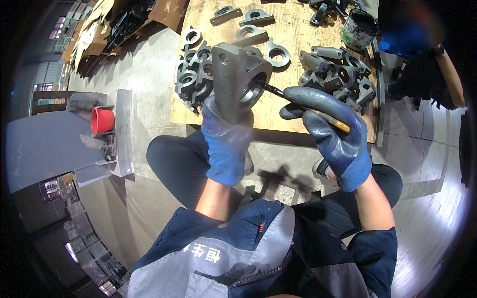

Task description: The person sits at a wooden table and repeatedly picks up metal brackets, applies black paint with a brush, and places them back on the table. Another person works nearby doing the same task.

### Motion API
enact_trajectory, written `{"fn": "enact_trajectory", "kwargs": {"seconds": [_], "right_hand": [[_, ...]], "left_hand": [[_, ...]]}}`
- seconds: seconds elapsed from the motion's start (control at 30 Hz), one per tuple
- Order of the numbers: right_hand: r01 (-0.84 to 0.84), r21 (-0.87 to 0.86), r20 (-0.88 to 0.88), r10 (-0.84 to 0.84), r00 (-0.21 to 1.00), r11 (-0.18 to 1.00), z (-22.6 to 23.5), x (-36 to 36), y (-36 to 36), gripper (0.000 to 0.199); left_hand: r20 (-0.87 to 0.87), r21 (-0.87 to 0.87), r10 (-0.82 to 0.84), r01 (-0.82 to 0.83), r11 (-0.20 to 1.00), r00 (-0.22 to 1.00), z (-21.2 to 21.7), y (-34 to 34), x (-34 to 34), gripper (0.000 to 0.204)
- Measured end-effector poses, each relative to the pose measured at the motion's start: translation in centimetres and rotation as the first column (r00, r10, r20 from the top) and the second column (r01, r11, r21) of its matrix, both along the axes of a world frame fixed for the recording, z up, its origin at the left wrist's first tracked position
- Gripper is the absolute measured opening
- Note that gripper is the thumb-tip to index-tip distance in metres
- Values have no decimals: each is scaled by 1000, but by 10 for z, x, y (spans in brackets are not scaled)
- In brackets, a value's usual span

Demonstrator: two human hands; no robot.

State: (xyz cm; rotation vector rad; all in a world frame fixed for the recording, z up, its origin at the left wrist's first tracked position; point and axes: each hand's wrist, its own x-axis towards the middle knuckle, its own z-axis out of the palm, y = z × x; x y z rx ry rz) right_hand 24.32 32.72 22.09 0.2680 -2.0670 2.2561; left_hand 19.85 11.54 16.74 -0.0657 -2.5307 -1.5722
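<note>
Centre frame, the blue-gloved left hand (pixel 226 136) grips a grey cast-metal bearing housing (pixel 238 79) upright. The right hand (pixel 330 131) pinches a thin yellow-handled brush (pixel 303 107), tip inside the bore. More grey housings (pixel 333 74) lie on the plywood board (pixel 288 119) above, beside a paint can (pixel 358 30).

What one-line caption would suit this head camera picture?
Gloved left hand holds a grey bearing housing while the right hand pokes a thin brush into its bore.
</note>
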Motion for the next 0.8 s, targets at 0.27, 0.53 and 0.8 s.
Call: {"fn": "enact_trajectory", "kwargs": {"seconds": [0.27,0.53,0.8], "right_hand": [[-58,238,-110,86,990,970,1,-5,8,54],[50,-35,-25,-51,998,998,6,8,31,33],[531,57,16,-533,846,845,-6,2,86,33]], "left_hand": [[33,53,-7,6,999,999,5,3,2,52],[224,63,41,-56,996,974,10,10,-3,32],[746,-61,-81,188,980,661,-75,-4,-26,30]]}}
